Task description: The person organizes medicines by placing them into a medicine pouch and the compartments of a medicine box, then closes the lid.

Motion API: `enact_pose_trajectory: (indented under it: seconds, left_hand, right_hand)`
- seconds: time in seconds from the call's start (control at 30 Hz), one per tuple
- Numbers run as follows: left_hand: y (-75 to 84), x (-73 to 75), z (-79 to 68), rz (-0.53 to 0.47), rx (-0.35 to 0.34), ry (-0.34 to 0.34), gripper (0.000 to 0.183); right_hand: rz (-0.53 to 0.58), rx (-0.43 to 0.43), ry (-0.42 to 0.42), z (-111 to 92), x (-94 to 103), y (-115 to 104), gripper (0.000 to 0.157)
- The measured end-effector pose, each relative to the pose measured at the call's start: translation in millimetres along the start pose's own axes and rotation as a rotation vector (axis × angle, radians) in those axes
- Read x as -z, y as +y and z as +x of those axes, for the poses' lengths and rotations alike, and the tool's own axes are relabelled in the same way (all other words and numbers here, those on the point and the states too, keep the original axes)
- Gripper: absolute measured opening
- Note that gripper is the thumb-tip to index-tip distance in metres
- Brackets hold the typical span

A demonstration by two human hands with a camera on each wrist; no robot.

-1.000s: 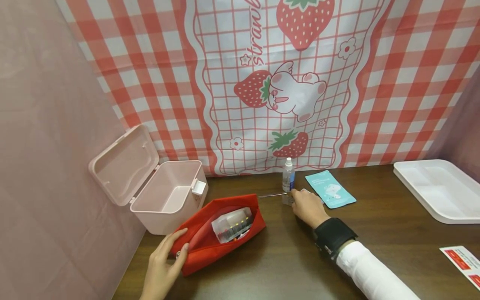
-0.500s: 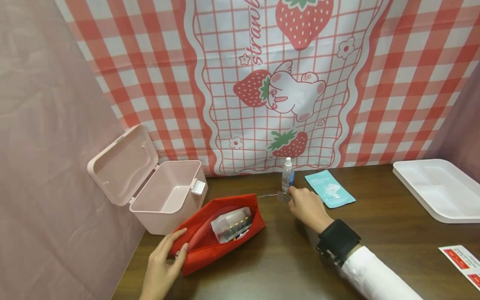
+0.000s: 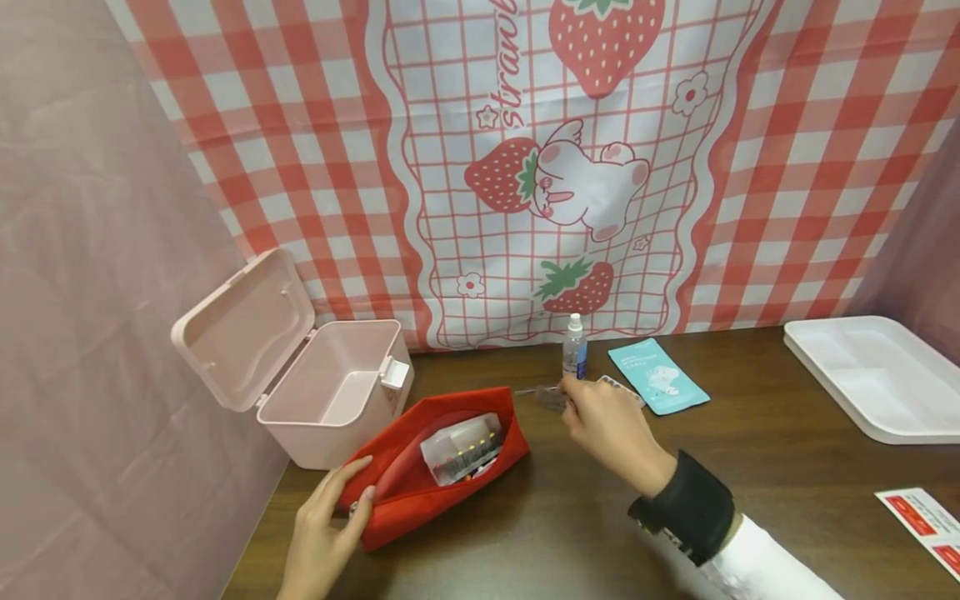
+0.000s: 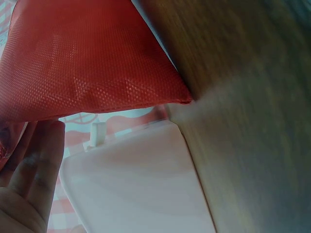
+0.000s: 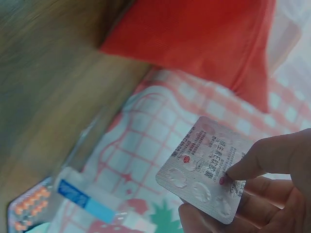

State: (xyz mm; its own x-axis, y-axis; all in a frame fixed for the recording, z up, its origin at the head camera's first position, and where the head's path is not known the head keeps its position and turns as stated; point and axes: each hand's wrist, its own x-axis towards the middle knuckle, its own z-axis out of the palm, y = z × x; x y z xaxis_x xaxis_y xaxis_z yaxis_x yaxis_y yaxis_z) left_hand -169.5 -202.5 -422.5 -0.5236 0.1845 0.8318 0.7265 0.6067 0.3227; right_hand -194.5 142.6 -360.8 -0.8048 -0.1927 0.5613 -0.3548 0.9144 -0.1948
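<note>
Right hand [image 3: 611, 425] pinches a blister pack [image 5: 204, 170] between thumb and fingers, over the tabletop [image 3: 585, 533], in front of the spray bottle [image 3: 574, 350] by the back edge. Red pouch [image 3: 401, 515], mouth open, lies left of those fingertips, nearer the tabletop's left edge; long axis runs from near-left to far-right, far end toward right hand. Left hand [image 3: 322, 517] grips its near-left end. Versus a second ago: right fingertips shifted left toward pouch; pouch and left hand about unchanged.
</note>
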Motion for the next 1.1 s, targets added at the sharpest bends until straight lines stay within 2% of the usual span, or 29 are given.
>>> enact_pose_trajectory:
  seconds: [0.17, 0.4, 0.83, 1.1]
  left_hand:
    - [-1.8, -0.6, -0.8, 0.0, -0.003, 0.002, 0.053]
    - [-2.2, -0.6, -0.8, -0.004, -0.007, 0.001, 0.052]
    - [0.0, -0.6, -0.8, 0.003, -0.005, -0.002, 0.052]
    - [0.6, -0.2, -0.3, 0.003, -0.005, 0.0, 0.052]
  right_hand:
    - [0.028, 0.018, 0.01, -2.8, 11.4, -14.7, 0.017]
    - [0.053, 0.085, 0.037, -2.7, 18.7, -32.9, 0.014]
    - [0.078, 0.274, 0.05, 5.9, 3.1, -60.2, 0.013]
    - [0.131, 0.468, -0.001, 13.7, -9.8, -73.4, 0.01]
